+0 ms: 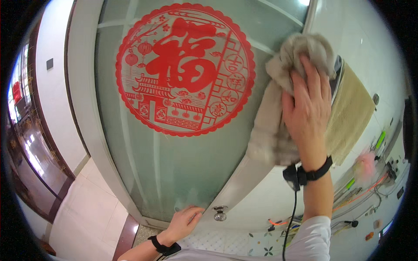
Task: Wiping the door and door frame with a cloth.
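My right hand [308,104] is spread over a bunched beige-grey cloth [271,130] and presses it against the right side of a frosted glass door [169,163]. Part of the cloth hangs down below my fingers and looks slightly blurred. A round red paper-cut decoration [183,70] with characters is on the glass, left of the cloth. Low at the door, my left hand [186,222] has its fingers bent, left of a round metal-and-glass doorknob [220,214]. Whether it touches the door or holds anything cannot be made out. Both wrists wear black straps.
A tan towel [352,107] hangs on the tiled wall right of the cloth. Further right are a pink fluffy duster [365,164] and several hoses and handles. A black cable [290,222] runs down from my right wrist. Pale floor tiles [88,208] lie to the left.
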